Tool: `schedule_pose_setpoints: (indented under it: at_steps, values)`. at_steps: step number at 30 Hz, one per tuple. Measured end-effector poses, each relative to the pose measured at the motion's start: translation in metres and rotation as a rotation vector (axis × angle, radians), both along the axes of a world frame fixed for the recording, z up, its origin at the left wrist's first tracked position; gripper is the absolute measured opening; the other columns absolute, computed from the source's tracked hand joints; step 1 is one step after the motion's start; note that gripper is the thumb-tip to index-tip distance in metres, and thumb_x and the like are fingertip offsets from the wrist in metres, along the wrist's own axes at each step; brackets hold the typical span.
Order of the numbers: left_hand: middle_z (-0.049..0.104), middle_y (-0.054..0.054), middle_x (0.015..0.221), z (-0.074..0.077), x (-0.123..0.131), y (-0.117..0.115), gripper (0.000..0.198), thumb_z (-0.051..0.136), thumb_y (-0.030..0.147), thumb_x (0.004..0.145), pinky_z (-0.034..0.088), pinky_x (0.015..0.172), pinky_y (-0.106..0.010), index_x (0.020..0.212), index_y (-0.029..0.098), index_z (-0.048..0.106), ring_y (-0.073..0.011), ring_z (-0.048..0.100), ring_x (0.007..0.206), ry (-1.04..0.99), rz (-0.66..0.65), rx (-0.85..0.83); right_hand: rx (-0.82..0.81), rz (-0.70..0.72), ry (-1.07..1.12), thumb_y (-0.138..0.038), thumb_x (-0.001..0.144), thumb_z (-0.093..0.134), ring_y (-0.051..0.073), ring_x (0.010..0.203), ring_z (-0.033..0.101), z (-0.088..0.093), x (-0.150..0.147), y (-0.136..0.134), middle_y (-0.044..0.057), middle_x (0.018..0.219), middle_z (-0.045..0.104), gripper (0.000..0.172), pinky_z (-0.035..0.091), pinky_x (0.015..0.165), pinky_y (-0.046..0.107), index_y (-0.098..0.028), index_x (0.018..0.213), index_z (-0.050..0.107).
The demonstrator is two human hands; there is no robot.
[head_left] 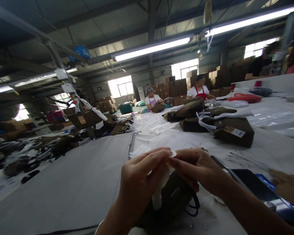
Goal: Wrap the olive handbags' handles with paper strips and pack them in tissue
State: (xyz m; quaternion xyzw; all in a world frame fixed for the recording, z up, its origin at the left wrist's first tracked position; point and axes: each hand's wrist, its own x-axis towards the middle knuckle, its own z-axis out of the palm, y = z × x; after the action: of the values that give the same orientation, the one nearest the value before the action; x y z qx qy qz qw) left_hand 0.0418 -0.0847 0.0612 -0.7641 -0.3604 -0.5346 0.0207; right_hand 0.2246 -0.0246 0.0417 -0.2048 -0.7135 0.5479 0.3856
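- Fingers of the left hand (pixel 142 174) and the right hand (pixel 204 165) meet, pinching a small, flat white piece (pixel 172 154) at their tips.
- A dark olive fabric bag (pixel 175 194) with a black cord loop (pixel 198 203) lies just below the fingers.
- A pale strip (pixel 157 199) hangs before it.

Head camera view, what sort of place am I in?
Probably a factory workshop where bags are finished or packed: olive-brown bags lie on the white worktable, cardboard boxes are stacked behind, and a person in a red apron stands or sits beyond.
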Motion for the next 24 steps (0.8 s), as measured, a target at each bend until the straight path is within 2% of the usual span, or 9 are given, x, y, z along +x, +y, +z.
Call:
schedule_pose_setpoints:
  at_steps: [3,7,10,12,14,16,19,22,24]
  values:
    - [0.076,-0.003,0.114,0.003,-0.001,-0.005,0.025,0.066,0.014,0.091,0.057,0.095,-0.025,0.111,0.026,0.076,-0.0185,0.073,0.105,0.003,-0.037,-0.079,0.004,-0.027,0.034,-0.053,0.088,0.069,0.006,0.037,0.041,0.004,-0.002,-0.001,-0.004,0.051,0.05,0.042,0.026,0.035,0.016,-0.016,0.071,0.061]
    - [0.08,0.001,0.098,0.007,-0.002,-0.005,0.021,0.064,0.021,0.094,0.059,0.074,-0.018,0.111,0.029,0.074,-0.0144,0.076,0.084,-0.17,0.015,-0.203,0.146,-0.126,0.005,-0.047,0.093,0.065,0.006,0.038,0.044,0.004,-0.006,-0.007,-0.002,0.057,0.061,0.034,0.03,0.036,0.017,-0.017,0.077,0.068]
    - [0.08,0.003,0.091,0.01,-0.001,0.002,0.032,0.075,0.023,0.086,0.06,0.075,-0.016,0.117,0.03,0.07,-0.0143,0.077,0.082,-0.308,-0.012,-0.282,0.514,-0.406,-0.027,-0.036,0.094,0.067,0.007,0.044,0.05,-0.002,-0.01,-0.008,-0.003,0.056,0.061,0.022,0.039,0.044,0.018,-0.02,0.079,0.071]
    - [0.08,0.002,0.09,0.013,0.001,0.006,0.038,0.079,0.023,0.083,0.061,0.079,-0.019,0.119,0.028,0.069,-0.015,0.077,0.082,-0.347,-0.043,-0.305,0.768,-0.651,-0.006,-0.032,0.091,0.071,0.008,0.05,0.055,-0.005,-0.01,-0.008,-0.004,0.063,0.064,0.011,0.045,0.051,0.019,-0.022,0.095,0.069]
    - [0.08,0.002,0.09,0.014,0.005,0.006,0.04,0.078,0.022,0.083,0.062,0.08,-0.02,0.121,0.027,0.069,-0.0146,0.077,0.08,-0.354,-0.07,-0.316,0.95,-0.789,0.055,-0.026,0.089,0.074,0.009,0.059,0.061,-0.003,-0.008,-0.008,-0.001,0.083,0.069,0.026,0.05,0.059,0.02,-0.023,0.112,0.063]
    - [0.08,0.002,0.089,0.015,0.01,0.006,0.04,0.078,0.02,0.082,0.061,0.078,-0.019,0.12,0.027,0.07,-0.0138,0.077,0.08,-0.365,-0.09,-0.317,1.126,-0.745,0.104,-0.017,0.09,0.072,0.01,0.072,0.065,0.002,-0.005,-0.007,0.003,0.098,0.069,0.029,0.053,0.066,0.021,-0.024,0.115,0.061]
    - [0.08,0.002,0.084,0.015,0.013,0.007,0.033,0.08,0.019,0.081,0.061,0.072,-0.016,0.113,0.026,0.074,-0.0133,0.076,0.075,-0.474,-0.055,-0.234,1.319,-0.586,0.08,-0.008,0.092,0.065,0.013,0.082,0.066,0.003,-0.004,-0.001,0.004,0.096,0.071,0.021,0.053,0.072,0.023,-0.022,0.108,0.066]
    - [0.079,0.002,0.08,0.017,0.001,0.015,0.028,0.083,0.02,0.077,0.061,0.068,-0.018,0.104,0.025,0.076,-0.0149,0.076,0.072,-0.678,-0.017,-0.065,1.422,-0.462,-0.117,-0.014,0.097,0.061,0.015,0.079,0.066,-0.022,-0.007,0.008,0.003,0.092,0.073,0.009,0.052,0.069,0.028,-0.018,0.1,0.068]
    - [0.079,0.003,0.078,0.017,-0.011,0.021,0.025,0.083,0.021,0.077,0.061,0.068,-0.019,0.1,0.024,0.077,-0.0149,0.076,0.073,-0.803,-0.011,0.016,1.42,-0.407,-0.184,-0.015,0.098,0.058,0.015,0.073,0.065,-0.046,-0.008,0.012,0.002,0.088,0.072,0.011,0.05,0.064,0.029,-0.017,0.093,0.067]
